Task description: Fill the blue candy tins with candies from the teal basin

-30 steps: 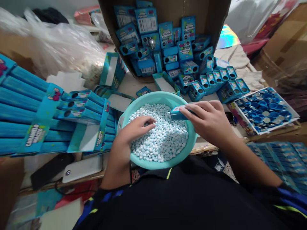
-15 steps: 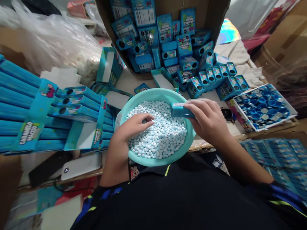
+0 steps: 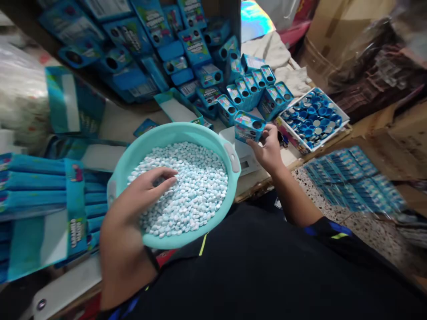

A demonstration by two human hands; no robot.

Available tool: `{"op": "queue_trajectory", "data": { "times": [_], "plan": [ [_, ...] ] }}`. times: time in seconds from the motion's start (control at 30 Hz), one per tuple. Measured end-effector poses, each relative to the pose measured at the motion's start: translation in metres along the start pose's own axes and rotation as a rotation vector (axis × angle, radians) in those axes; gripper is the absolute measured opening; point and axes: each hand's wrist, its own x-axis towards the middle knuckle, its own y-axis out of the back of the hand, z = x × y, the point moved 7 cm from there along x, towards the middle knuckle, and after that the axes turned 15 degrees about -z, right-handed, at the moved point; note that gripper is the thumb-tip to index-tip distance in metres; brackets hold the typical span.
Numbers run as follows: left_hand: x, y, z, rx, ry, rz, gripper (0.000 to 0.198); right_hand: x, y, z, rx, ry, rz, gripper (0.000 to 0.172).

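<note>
A teal basin [image 3: 230, 155] full of small pale blue and white candies [image 3: 196, 186] sits in front of me. My left hand [image 3: 140, 195] rests in the candies at the basin's near left, fingers loosely curled over them. My right hand [image 3: 268, 149] is out past the basin's right rim, above a white scale [image 3: 245, 158], with its fingers closed on a small blue candy box [image 3: 248, 126] whose round top hole shows. Whether the left hand holds any candies is hidden.
Several upright blue boxes [image 3: 253, 91] stand behind the scale, before a big carton [image 3: 140, 40] stuffed with more. A white tray of blue caps [image 3: 312, 118] lies at the right. Flat blue packaging is stacked at the left [image 3: 36, 195] and right [image 3: 347, 178].
My right hand has carried the blue box from over the basin out to the right, above the scale. The view has swung to the right. My left hand stays in the candies.
</note>
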Motion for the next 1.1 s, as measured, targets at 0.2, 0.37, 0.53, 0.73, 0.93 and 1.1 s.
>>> {"op": "queue_trajectory", "data": {
  "times": [0.2, 0.37, 0.53, 0.73, 0.93, 1.1],
  "plan": [
    [0.001, -0.001, 0.001, 0.026, 0.005, -0.055, 0.067, -0.003, -0.003, 0.012, -0.135, -0.056, -0.045, 0.075],
    [0.005, -0.005, 0.006, 0.127, -0.060, -0.124, 0.074, -0.011, 0.015, 0.018, -0.150, 0.065, -0.052, 0.092],
    [0.009, -0.001, 0.006, 0.152, -0.032, -0.105, 0.056, -0.036, 0.039, 0.038, -0.096, 0.027, 0.126, 0.081],
    [0.008, 0.002, 0.001, 0.127, 0.041, -0.057, 0.053, -0.034, 0.037, 0.036, -0.129, -0.016, 0.127, 0.062],
    [0.007, 0.001, -0.003, 0.121, 0.067, -0.047, 0.055, -0.029, 0.036, 0.031, -0.110, 0.003, 0.096, 0.055],
    [0.009, 0.000, 0.001, 0.132, 0.061, -0.064, 0.056, -0.031, 0.037, 0.023, -0.137, 0.033, 0.078, 0.055]
  ]
}}
